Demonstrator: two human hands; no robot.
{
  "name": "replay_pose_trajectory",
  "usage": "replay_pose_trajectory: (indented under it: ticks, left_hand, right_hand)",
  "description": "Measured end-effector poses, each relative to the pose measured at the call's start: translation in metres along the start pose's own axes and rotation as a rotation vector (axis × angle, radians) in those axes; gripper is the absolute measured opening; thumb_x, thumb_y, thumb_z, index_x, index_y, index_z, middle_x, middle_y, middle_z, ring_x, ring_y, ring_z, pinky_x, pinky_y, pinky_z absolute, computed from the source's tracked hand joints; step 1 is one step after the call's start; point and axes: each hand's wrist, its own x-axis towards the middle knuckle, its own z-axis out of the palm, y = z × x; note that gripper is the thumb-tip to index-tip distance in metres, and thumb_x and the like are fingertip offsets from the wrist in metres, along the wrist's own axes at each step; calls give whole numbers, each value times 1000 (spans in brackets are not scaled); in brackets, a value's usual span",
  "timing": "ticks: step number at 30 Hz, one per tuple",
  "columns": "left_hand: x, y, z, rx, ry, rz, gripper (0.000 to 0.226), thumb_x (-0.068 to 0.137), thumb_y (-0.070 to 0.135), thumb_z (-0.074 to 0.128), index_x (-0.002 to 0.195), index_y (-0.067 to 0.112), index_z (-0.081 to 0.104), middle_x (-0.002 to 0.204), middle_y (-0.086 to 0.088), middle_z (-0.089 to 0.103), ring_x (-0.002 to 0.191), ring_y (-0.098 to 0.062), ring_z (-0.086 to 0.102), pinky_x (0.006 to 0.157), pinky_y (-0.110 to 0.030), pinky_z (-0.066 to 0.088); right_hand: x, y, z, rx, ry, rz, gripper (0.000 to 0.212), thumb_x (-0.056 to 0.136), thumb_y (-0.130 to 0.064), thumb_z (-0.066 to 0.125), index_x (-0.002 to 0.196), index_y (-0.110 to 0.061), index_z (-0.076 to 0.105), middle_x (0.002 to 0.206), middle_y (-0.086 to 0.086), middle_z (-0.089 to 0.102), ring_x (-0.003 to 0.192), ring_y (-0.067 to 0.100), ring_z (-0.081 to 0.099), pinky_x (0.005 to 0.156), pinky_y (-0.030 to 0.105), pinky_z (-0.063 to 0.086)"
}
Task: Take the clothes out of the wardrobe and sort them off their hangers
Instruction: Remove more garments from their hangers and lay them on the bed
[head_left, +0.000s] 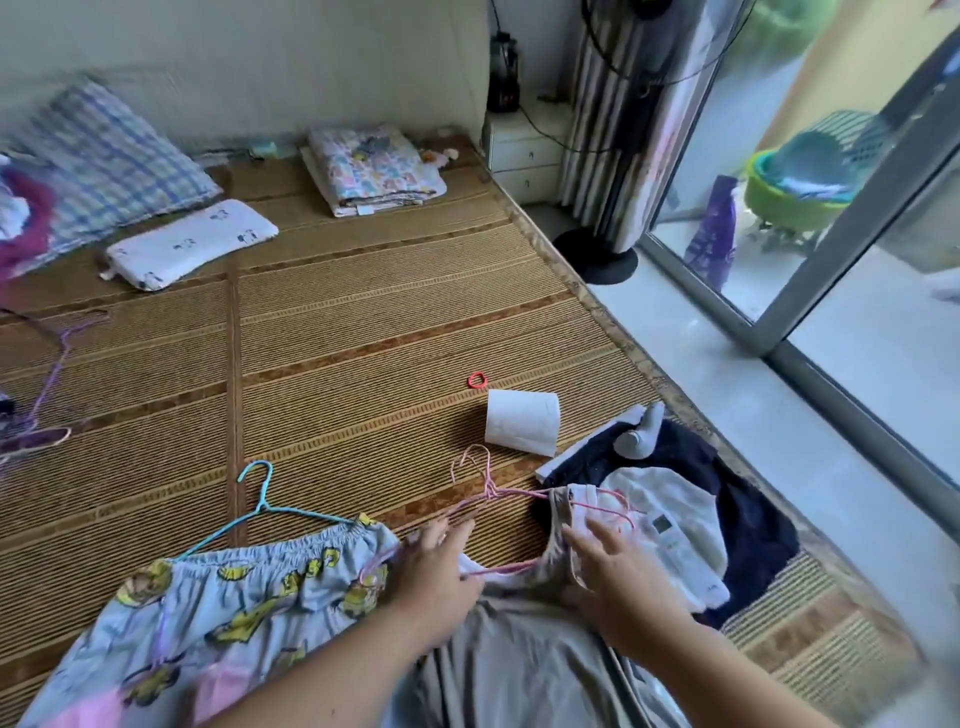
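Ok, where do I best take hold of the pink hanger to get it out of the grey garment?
Probably at the neck just under the hook of the pink hanger, coming from above: that part lies bare on the mat, pointing away, while its arms run into the grey garment. The left hand is nearest it.

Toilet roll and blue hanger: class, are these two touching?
Apart. The head view shows a wide stretch of mat between the toilet roll and the blue hanger.
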Motion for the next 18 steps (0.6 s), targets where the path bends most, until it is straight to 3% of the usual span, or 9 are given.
replay_pose_trajectory:
  ticks: [5, 9, 13, 18]
  left_hand:
    - [-108, 29, -16, 44, 72, 125, 63, 90, 39, 53, 147, 30, 29, 155, -5, 21, 141, -21, 23, 115, -34, 22]
    - [-227, 36, -31, 26, 182, 205, 59, 88, 38, 53, 143, 30, 35, 150, -5, 33, 135, -22, 33, 110, -32, 31]
    - [-355, 2, -35, 32, 203, 166, 62, 82, 45, 52, 141, 33, 36, 150, -2, 32, 132, -25, 37, 107, -35, 35]
    - [-479, -66, -56, 19, 229, 1, 63, 83, 41, 55, 142, 38, 32, 151, 4, 29, 133, -22, 36, 107, -34, 35]
  right_hand:
    - [-110, -43, -30, -43, 60, -130, 69, 88, -49, 52, 146, -45, 14, 157, -1, 13, 140, 24, 24, 114, 44, 27]
    - [-207, -81, -41, -47, 154, -194, 67, 87, -47, 56, 145, -41, 24, 154, -4, 22, 138, 23, 28, 112, 38, 29]
    - [-290, -137, -37, -92, 142, -297, 67, 85, -50, 57, 144, -43, 27, 154, -10, 22, 138, 18, 28, 109, 35, 30]
    - [-361, -227, -24, -43, 73, -380, 61, 87, -47, 57, 143, -39, 32, 153, -1, 26, 135, 20, 35, 107, 32, 35]
